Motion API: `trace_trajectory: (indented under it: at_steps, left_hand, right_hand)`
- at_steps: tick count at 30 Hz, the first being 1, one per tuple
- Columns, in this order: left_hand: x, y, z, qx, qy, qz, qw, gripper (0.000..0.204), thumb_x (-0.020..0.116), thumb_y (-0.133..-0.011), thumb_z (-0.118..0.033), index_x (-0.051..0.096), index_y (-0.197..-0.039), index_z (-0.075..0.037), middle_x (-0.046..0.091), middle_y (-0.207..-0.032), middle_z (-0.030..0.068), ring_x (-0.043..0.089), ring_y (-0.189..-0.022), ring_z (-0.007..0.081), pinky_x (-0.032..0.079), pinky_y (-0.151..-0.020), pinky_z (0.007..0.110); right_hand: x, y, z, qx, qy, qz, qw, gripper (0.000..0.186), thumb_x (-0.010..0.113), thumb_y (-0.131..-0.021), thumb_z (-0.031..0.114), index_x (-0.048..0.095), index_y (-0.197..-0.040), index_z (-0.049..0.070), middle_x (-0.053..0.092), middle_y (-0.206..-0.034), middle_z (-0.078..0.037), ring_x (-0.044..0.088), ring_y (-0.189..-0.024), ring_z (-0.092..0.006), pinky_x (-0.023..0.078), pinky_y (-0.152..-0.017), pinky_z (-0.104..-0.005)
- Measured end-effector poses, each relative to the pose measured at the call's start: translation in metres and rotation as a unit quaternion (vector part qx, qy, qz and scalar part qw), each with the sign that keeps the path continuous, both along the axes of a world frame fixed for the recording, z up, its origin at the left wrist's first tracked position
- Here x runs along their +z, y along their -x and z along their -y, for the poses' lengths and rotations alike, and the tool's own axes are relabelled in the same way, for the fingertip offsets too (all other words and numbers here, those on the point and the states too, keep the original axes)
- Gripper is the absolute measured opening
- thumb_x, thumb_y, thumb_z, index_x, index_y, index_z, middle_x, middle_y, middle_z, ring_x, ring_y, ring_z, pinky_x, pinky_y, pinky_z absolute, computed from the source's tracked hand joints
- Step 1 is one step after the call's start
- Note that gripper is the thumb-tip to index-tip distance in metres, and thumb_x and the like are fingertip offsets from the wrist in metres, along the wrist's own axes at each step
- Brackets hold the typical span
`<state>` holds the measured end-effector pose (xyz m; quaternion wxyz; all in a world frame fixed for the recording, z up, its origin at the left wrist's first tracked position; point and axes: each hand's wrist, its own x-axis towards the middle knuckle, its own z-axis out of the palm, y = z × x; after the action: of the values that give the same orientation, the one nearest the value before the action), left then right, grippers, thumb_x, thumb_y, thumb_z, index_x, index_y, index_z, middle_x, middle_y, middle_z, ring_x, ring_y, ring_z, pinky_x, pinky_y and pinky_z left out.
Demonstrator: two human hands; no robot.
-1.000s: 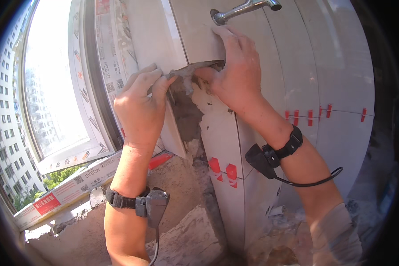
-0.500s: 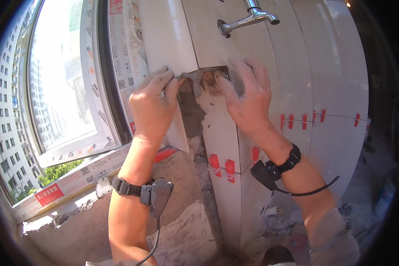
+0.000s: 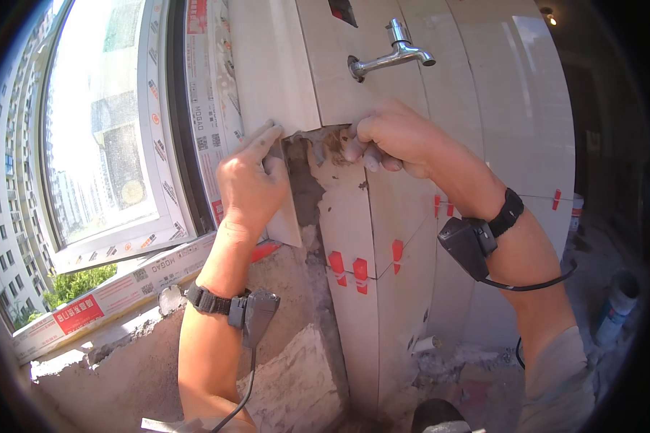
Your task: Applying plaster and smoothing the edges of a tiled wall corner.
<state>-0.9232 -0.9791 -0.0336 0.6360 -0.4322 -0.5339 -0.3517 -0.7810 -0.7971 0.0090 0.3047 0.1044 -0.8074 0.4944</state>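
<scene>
My left hand [image 3: 249, 184] grips the edge of a narrow pale tile piece [image 3: 287, 220] beside the window frame, with its index finger stretched up along the tile. To its right lies a gap in the tiling, with grey mortar [image 3: 305, 187] and rough brown wall showing inside. My right hand [image 3: 397, 137] is at the gap's upper right corner, below the tap. Its fingers are curled in; whatever they may hold is hidden. Larger cream wall tiles [image 3: 267, 65] border the gap above, and another tile [image 3: 347, 209] stands below it on the right.
A chrome tap [image 3: 393, 59] sticks out of the wall above my right hand. Red tile clips [image 3: 360, 274] sit along the seams. At left is an open window [image 3: 105, 130] over a rough sill wall [image 3: 267, 325]. A blue cylinder [image 3: 617, 307] stands at lower right.
My right hand has turned and curled its fingers at the gap's upper right corner, with its forearm swung up. My left hand stays at the tile piece. The view has shifted slightly.
</scene>
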Motion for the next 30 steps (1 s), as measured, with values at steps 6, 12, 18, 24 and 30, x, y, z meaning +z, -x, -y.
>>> trace_trajectory:
  at_steps: [6, 12, 18, 24, 30]
  left_hand:
    - [0.002, 0.002, 0.0, -0.011, 0.001, 0.02, 1.0, 0.036, 0.051, -0.077, 0.001, 0.073, -0.107, -0.004, 0.071, -0.111, 0.0166, 0.07, -0.099, 0.0312, 0.054, -0.089, 0.034]
    - [0.003, 0.002, 0.005, -0.052, -0.003, 0.057, 0.997, 0.038, 0.048, -0.079, 0.003, 0.072, -0.107, -0.003, 0.07, -0.111, 0.0176, 0.069, -0.103, 0.0307, 0.053, -0.092, 0.033]
    - [0.0, 0.004, 0.011, -0.15, 0.006, 0.159, 0.976, 0.046, 0.042, -0.08, 0.006, 0.068, -0.117, 0.0, 0.07, -0.114, 0.0199, 0.067, -0.11, 0.0273, 0.051, -0.095, 0.034]
    - [-0.032, -0.015, -0.002, -0.312, -0.122, 0.26, 0.906, 0.051, 0.039, -0.083, 0.006, 0.06, -0.13, 0.001, 0.066, -0.116, 0.0161, 0.064, -0.114, 0.0261, 0.051, -0.094, 0.034]
    - [-0.06, -0.034, -0.003, -0.18, -0.086, 0.264, 0.944, 0.055, 0.038, -0.088, 0.006, 0.043, -0.143, 0.005, 0.055, -0.136, 0.0261, 0.049, -0.133, 0.0317, 0.036, -0.111, 0.034]
  right_hand:
    - [0.004, -0.012, 0.023, -0.043, -0.068, 0.025, 0.996, 0.019, 0.05, -0.082, 0.007, 0.061, -0.091, -0.006, 0.068, -0.082, -0.016, 0.055, -0.054, -0.0153, 0.033, -0.042, -0.0291]
    - [0.004, -0.002, 0.016, -0.054, -0.285, -0.032, 0.956, 0.018, 0.051, -0.081, 0.006, 0.065, -0.082, -0.005, 0.071, -0.081, -0.012, 0.061, -0.057, -0.0167, 0.043, -0.05, -0.0336]
    - [-0.004, -0.005, 0.033, -0.043, -0.261, -0.006, 0.964, 0.02, 0.051, -0.082, 0.007, 0.066, -0.085, -0.006, 0.072, -0.081, -0.011, 0.062, -0.058, -0.0159, 0.049, -0.056, -0.033]
    - [-0.034, -0.014, 0.02, 0.097, -0.101, -0.023, 0.99, 0.04, 0.046, -0.087, 0.007, 0.059, -0.123, -0.006, 0.07, -0.081, -0.011, 0.06, -0.055, -0.0134, 0.046, -0.052, -0.029]
    - [-0.13, -0.041, -0.036, 0.164, -0.039, 0.028, 0.985, 0.037, 0.042, -0.088, 0.002, 0.061, -0.118, -0.005, 0.067, -0.079, -0.009, 0.059, -0.055, -0.0112, 0.047, -0.054, -0.0276]
